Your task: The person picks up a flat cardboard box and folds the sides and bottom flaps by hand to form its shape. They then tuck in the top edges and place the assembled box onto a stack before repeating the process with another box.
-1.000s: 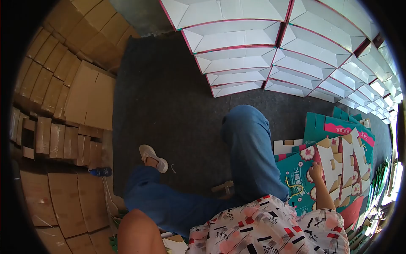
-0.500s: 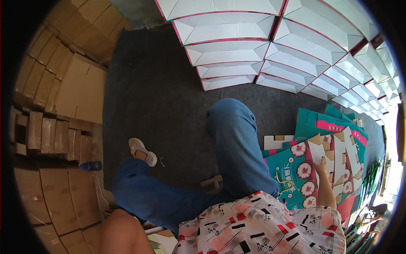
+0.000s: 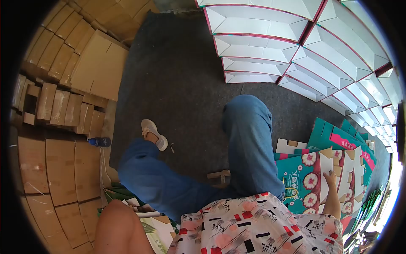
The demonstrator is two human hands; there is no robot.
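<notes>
On the right, my right hand (image 3: 331, 179) is closed on the white flap edge of a flattened printed carton (image 3: 294, 175). The carton is teal with pink-and-white round pictures and lies on top of a fanned-out pile. Beneath and behind it rest other flattened teal cartons (image 3: 319, 133) with a pink band and bare cardboard tabs. My left elbow (image 3: 116, 228) shows at the lower left, bent back; the left hand itself is outside the picture.
Folded white-inside cartons (image 3: 253, 23) stand stacked in rows at the upper right. Brown boxes (image 3: 61, 169) are piled along the left, with a blue bottle (image 3: 99, 142) beside them. A piece of brown tape or card (image 3: 218, 174) lies on the dark floor (image 3: 182, 84).
The view has swung, so most things sit further right in the picture. My right hand stays at the same carton's flap, its fingers slightly shifted. More green packaging shows beside my left arm.
</notes>
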